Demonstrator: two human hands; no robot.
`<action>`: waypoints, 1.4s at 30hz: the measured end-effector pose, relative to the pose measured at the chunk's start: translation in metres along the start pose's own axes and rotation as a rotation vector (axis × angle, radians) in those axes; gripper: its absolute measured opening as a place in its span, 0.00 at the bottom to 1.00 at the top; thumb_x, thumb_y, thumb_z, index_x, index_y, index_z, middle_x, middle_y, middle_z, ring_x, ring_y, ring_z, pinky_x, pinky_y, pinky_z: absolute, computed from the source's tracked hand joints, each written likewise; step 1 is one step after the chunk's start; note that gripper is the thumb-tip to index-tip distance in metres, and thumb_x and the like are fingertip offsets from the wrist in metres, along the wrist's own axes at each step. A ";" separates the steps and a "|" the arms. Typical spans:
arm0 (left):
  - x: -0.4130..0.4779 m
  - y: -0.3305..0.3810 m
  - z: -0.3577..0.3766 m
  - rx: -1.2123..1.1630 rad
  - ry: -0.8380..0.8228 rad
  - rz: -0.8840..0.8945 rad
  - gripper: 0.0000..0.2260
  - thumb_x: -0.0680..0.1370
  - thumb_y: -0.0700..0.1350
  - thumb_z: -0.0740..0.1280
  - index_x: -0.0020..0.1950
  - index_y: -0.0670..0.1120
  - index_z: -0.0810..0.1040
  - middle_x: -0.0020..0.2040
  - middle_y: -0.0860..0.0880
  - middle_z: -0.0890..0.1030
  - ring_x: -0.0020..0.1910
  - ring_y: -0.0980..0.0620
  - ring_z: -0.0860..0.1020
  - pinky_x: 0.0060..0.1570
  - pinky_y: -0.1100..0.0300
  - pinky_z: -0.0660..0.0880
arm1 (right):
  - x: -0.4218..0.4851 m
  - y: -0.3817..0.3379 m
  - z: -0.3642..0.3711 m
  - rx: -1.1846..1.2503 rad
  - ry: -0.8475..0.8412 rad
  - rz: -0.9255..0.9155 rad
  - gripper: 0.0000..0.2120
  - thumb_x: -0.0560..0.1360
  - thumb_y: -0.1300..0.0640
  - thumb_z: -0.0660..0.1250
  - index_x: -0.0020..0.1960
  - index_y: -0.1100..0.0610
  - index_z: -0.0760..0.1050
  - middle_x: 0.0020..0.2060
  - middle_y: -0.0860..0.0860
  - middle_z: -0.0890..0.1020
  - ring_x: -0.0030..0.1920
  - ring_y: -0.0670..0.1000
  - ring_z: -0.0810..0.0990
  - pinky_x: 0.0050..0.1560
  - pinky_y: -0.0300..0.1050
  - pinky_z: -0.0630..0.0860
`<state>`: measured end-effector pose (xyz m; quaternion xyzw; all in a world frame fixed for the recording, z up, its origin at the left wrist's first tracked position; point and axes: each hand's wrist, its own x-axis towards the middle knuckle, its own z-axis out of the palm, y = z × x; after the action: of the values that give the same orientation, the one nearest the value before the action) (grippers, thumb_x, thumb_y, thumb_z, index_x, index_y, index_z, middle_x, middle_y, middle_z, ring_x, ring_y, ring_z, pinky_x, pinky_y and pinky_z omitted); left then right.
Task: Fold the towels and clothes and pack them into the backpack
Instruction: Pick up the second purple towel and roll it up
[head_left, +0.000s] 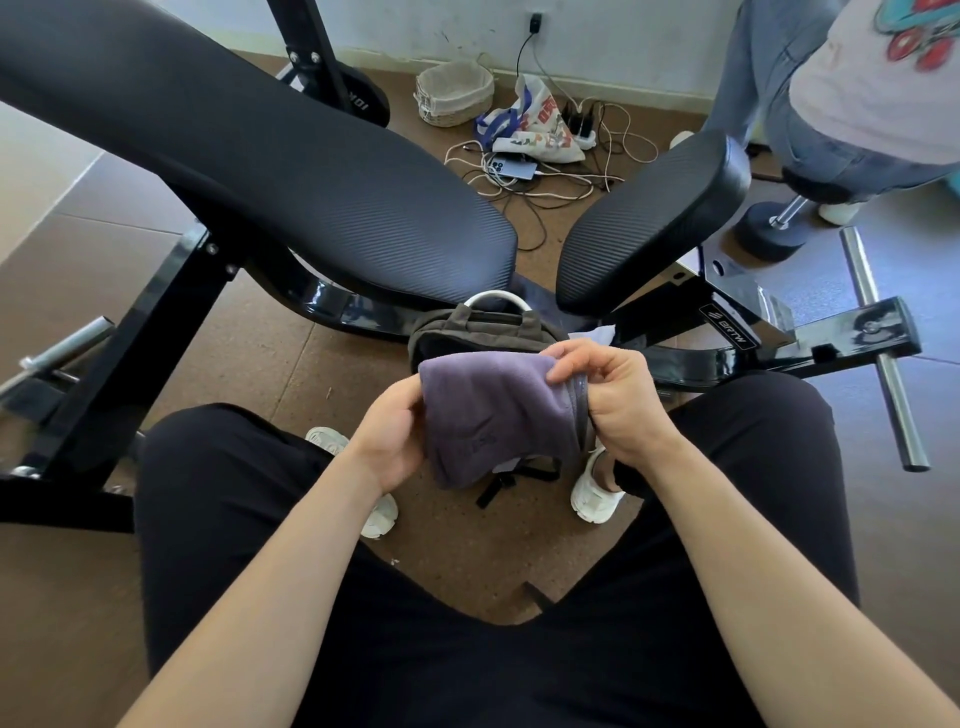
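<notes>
Both hands hold purple towel (488, 415) above backpack (467, 327).

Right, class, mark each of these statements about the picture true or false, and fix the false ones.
1. The left hand and right hand both hold the purple towel above the backpack. True.
2. The backpack rests on the bench. False: it stands on the floor, at its base.
3. A wicker basket sits on the floor near the wall. True.
4. The person holding the towel is barefoot. False: white shoes are on both feet.
</notes>
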<state>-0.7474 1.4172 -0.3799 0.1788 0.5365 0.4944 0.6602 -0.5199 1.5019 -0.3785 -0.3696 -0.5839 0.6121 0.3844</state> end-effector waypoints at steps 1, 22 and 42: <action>0.000 0.001 -0.003 0.045 -0.017 0.068 0.16 0.86 0.43 0.54 0.64 0.41 0.80 0.52 0.46 0.86 0.55 0.49 0.82 0.49 0.58 0.81 | 0.000 -0.002 -0.001 -0.006 0.000 0.003 0.22 0.71 0.76 0.72 0.55 0.52 0.83 0.55 0.54 0.85 0.55 0.54 0.85 0.54 0.52 0.81; 0.015 -0.006 -0.008 0.367 0.008 0.252 0.16 0.87 0.45 0.56 0.66 0.43 0.80 0.58 0.46 0.86 0.57 0.50 0.82 0.60 0.51 0.75 | 0.001 -0.011 -0.009 -0.020 0.072 0.024 0.27 0.73 0.80 0.63 0.37 0.50 0.86 0.43 0.50 0.87 0.48 0.53 0.85 0.47 0.47 0.81; -0.006 0.001 0.009 -0.098 -0.157 -0.083 0.15 0.76 0.50 0.67 0.56 0.43 0.86 0.56 0.41 0.86 0.54 0.45 0.85 0.58 0.49 0.78 | -0.003 -0.028 0.004 0.352 -0.182 0.567 0.37 0.72 0.29 0.60 0.60 0.60 0.81 0.57 0.57 0.85 0.58 0.58 0.84 0.59 0.52 0.80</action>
<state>-0.7392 1.4153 -0.3723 0.1621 0.4652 0.4766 0.7281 -0.5211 1.4981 -0.3502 -0.3892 -0.3752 0.8164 0.2031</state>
